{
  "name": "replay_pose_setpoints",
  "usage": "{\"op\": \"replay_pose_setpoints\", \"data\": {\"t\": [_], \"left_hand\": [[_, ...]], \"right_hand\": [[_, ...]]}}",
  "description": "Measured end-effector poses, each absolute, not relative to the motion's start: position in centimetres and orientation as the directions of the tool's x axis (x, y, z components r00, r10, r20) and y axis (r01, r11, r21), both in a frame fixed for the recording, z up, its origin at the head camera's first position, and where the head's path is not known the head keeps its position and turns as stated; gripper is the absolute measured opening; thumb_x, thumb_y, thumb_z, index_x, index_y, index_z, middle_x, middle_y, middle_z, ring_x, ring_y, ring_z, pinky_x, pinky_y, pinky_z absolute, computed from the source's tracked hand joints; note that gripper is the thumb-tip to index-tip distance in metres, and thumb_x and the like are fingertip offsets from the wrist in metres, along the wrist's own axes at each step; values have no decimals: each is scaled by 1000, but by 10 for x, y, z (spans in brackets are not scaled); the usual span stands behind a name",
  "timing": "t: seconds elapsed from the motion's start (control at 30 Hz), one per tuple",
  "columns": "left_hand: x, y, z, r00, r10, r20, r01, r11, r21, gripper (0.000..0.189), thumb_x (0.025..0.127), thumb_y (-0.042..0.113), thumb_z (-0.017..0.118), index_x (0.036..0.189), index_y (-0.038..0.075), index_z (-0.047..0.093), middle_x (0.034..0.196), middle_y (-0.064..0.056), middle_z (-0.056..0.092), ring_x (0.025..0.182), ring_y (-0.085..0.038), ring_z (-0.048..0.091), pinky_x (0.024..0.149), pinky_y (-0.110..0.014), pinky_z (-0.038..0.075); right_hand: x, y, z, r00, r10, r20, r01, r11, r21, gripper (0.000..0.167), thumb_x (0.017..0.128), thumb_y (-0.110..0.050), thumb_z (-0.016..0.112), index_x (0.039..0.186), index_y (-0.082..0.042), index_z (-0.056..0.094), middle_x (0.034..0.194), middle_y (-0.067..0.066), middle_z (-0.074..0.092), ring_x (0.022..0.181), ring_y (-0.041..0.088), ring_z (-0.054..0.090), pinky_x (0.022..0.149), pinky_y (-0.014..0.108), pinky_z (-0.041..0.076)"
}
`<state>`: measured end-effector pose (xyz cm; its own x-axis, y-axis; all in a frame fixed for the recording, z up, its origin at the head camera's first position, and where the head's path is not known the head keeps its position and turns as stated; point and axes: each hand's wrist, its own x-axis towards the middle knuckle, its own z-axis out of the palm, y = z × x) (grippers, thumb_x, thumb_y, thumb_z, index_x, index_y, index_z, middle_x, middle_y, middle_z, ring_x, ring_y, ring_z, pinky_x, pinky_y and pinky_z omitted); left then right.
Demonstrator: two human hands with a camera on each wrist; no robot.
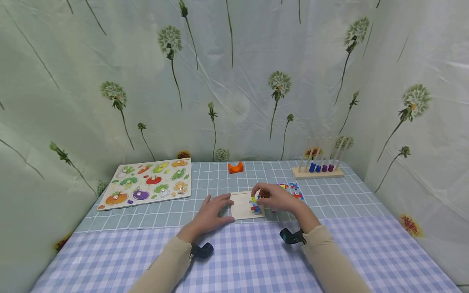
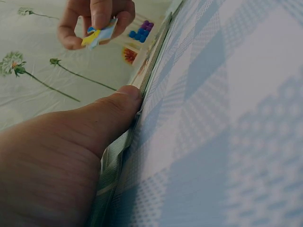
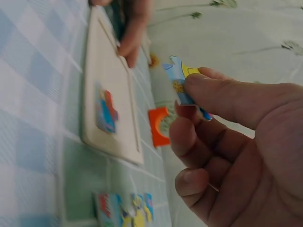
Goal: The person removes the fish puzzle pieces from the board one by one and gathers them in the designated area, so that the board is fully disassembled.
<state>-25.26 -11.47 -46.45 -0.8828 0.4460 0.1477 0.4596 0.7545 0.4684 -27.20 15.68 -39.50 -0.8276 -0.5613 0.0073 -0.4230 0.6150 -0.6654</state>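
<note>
A shallow wooden puzzle tray (image 1: 241, 204) lies on the table in front of me. My left hand (image 1: 212, 213) rests at its left side, fingertips on the edge and thumb (image 2: 124, 97) extended along the near corner. Over the tray's right part, my right hand (image 1: 272, 197) pinches a puzzle piece (image 3: 179, 87) between thumb and fingers, raised off the board. This piece is light blue and yellow. Inside the tray, toward the right, lies a red and blue puzzle piece (image 3: 106, 111). More colourful loose pieces (image 1: 296, 192) lie right of the tray, partly hidden by my right hand.
A vegetable peg puzzle board (image 1: 148, 183) lies at the left. An orange curved block (image 1: 235, 167) sits at the back middle. Back right stands a wooden peg rack (image 1: 318, 174) with blue and purple beads. A floral curtain (image 1: 234, 81) hangs behind the table.
</note>
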Motion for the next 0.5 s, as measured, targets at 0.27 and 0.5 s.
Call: {"op": "replay_pose_setpoints", "data": {"t": [0.27, 0.5], "left_hand": [[-252, -115, -465, -881, 448, 151, 462, 748, 476, 54, 87, 43, 75, 133, 19, 62, 155, -4, 47, 146, -26, 42, 124, -64, 9], [-252, -116, -465, -881, 449, 148, 461, 746, 480, 54, 87, 43, 75, 134, 19, 62, 155, -4, 47, 146, -26, 41, 124, -64, 10]], "right_hand": [[-280, 182, -391, -860, -507, -49, -350, 657, -667, 15, 94, -11, 67, 107, -19, 64, 83, 2, 61, 70, 18, 56, 60, 30, 50], [-286, 205, -391, -867, -489, -98, -288, 651, -702, 16, 94, -9, 66, 110, -10, 63, 85, 5, 63, 68, 23, 59, 54, 28, 48]]}}
